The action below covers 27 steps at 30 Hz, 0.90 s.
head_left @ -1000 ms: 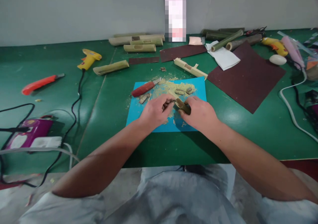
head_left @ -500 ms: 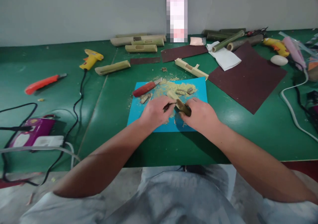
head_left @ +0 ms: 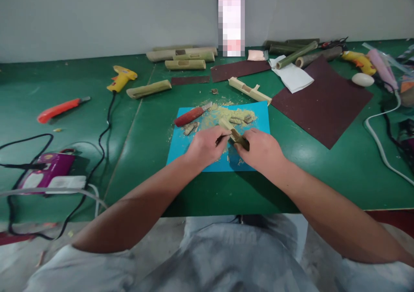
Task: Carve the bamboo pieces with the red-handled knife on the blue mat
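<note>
My right hand (head_left: 263, 147) is wrapped round the near end of a short bamboo tube (head_left: 225, 124) with an opening cut in its side. The tube lies slanted over a blue sheet (head_left: 215, 167). My left hand (head_left: 208, 143) is closed in a pinch at the opening's edge; what its fingers hold, if anything, is hidden. Just beyond the hands, pale bamboo dust (head_left: 213, 118) and a few scraps (head_left: 237, 120) are spread on the sheet. A red-handled knife (head_left: 190, 116) lies on it left of the dust, beside a folded worn scrap (head_left: 191, 128).
Several cut bamboo tubes (head_left: 184, 64) lie along the back. A notched bamboo piece (head_left: 249, 91) is beyond the sheet. Dark brown sheets (head_left: 326, 115) and a white cloth (head_left: 293, 77) are at right. At left are a yellow glue gun (head_left: 121, 78), a red cutter (head_left: 60, 111) and cables.
My left hand has shifted slightly right along the bamboo tube's opening. The right hand keeps its hold on the tube. The camera view has moved a little.
</note>
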Tool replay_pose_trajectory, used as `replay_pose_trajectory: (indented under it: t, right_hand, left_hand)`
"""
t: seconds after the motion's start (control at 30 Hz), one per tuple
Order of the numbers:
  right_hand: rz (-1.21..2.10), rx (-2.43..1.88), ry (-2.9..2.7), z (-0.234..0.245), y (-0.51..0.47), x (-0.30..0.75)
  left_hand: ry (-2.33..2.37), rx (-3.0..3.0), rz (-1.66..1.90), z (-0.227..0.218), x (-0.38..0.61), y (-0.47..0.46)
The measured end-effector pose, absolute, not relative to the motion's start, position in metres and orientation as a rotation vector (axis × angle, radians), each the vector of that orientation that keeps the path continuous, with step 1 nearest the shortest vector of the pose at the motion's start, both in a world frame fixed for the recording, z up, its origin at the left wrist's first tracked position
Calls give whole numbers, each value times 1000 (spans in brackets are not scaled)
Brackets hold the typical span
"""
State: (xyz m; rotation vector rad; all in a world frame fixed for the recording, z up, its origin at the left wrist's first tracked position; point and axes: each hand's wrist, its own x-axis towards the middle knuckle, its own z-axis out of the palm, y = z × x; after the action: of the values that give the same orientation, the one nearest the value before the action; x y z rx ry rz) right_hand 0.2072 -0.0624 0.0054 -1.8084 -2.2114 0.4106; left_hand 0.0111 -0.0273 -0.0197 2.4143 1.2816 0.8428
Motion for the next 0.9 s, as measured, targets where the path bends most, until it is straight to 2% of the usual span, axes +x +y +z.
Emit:
replay_pose_trajectory:
  t: [0.2, 0.43, 0.9]
  right_hand:
    - [414, -1776, -2191, 2, -61, 208]
    - [229, -1768, -2212, 0, -63, 202]
    - [270, -1707, -2313, -5, -58, 203]
  left_hand:
    - [1276, 2322, 828, -20, 10, -27]
    - [1262, 2338, 830, -18, 6, -26]
    - [1233, 2425, 835, -17, 14, -29]
